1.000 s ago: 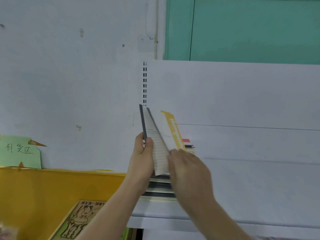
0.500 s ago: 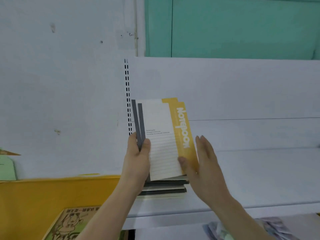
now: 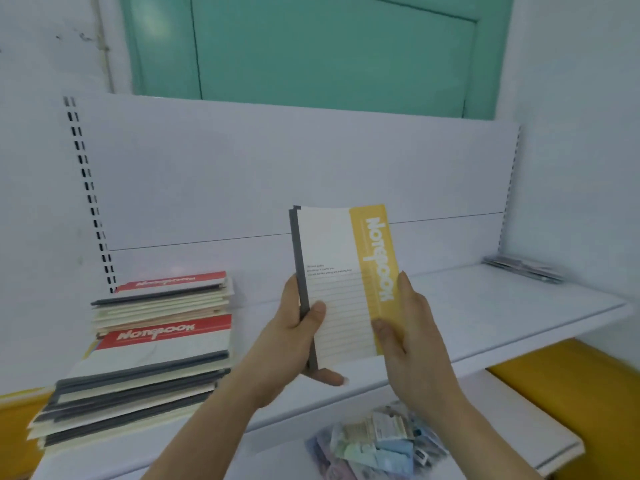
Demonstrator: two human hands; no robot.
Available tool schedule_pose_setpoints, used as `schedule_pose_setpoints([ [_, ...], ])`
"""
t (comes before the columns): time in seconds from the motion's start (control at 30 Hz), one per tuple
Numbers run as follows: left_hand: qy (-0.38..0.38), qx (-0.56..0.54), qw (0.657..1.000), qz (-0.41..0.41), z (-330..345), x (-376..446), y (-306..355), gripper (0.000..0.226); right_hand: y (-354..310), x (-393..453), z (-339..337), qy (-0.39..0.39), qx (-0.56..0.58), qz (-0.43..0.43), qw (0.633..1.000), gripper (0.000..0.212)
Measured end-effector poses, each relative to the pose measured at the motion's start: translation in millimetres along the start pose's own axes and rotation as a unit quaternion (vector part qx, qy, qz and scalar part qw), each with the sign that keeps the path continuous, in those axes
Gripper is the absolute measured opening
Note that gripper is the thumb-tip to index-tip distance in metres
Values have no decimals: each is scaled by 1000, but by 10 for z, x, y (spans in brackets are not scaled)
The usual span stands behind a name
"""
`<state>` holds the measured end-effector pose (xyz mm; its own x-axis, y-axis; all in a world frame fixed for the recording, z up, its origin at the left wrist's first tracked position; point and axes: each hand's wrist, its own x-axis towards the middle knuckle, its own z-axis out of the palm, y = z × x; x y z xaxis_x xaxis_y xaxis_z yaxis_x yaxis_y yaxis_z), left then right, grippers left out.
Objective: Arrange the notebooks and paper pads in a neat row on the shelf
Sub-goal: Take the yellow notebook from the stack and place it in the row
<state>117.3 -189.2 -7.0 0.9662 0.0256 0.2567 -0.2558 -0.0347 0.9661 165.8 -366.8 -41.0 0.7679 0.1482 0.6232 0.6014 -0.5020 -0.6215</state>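
Far left, a slotted upright (image 3: 90,192) runs down the white back panel. Below it, on the left part of the white shelf (image 3: 502,306), I see two stacks of notebooks lying flat. The rear stack (image 3: 166,299) sits against the back panel, topped by a red-banded cover. The front stack (image 3: 138,379) sits just before it at the shelf's front edge, also topped by a red cover reading "Notebook", with grey spines and cream page edges fanned unevenly beneath.

Toward the middle, my left hand (image 3: 294,341) grips the yellow notebooks (image 3: 339,282), thumb across the lined white front, fingers wrapped behind the grey spine. They stand upright in the air in front of the shelf, apart from both stacks. A second grey spine edge peeks out behind the first, so I hold more than one; how many I cannot tell. My right hand (image 3: 405,337) holds the opposite edge, thumb pressed on the yellow band, fingers curled behind.

Below my hands, on a lower white ledge, lies a clear bag of small pastel items (image 3: 377,441), blurred. Far right, at the shelf's rear corner, a thin flat pile of dark covers (image 3: 526,268) lies, too blurred to read. Yellow panels (image 3: 571,382) show under the shelf, and a green door (image 3: 311,50) rises behind.
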Motion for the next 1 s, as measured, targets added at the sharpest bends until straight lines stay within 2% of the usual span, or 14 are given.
schedule_pose_setpoints([
  [0.13, 71, 66, 995, 16, 859, 398, -134, 36, 626, 82, -661, -29, -48, 27, 998, 77],
  [0.2, 80, 70, 994, 23, 1277, 593, -237, 39, 910, 131, -1007, -26, -80, 28, 996, 81],
  [0.33, 67, 63, 995, 36, 2085, 960, -416, 46, 1433, 230, -1660, -42, -107, 27, 993, 77],
  [0.5, 50, 115, 991, 49, 2796, 1502, -682, 69, 2110, 438, -2195, -85, -173, 37, 981, 74],
  [0.6, 25, 180, 982, 57, 3065, 1812, -799, 65, 2457, 646, -2336, -67, -206, 32, 976, 65],
  [0.73, -27, 215, 974, 58, 3269, 2390, -980, 55, 2917, 998, -2456, -81, -246, 26, 966, 49],
  [0.87, -128, 299, 943, 63, 3364, 3034, -1254, 79, 3380, 1431, -2585, -122, -305, 51, 943, 55],
  [0.93, -161, 369, 914, 48, 3426, 3309, -1366, 89, 3624, 1652, -2630, -156, -321, 47, 933, 58],
  [1.0, -167, 448, 877, 44, 3507, 3530, -1463, 88, 3871, 1853, -2659, -174, -332, 29, 927, 57],
])
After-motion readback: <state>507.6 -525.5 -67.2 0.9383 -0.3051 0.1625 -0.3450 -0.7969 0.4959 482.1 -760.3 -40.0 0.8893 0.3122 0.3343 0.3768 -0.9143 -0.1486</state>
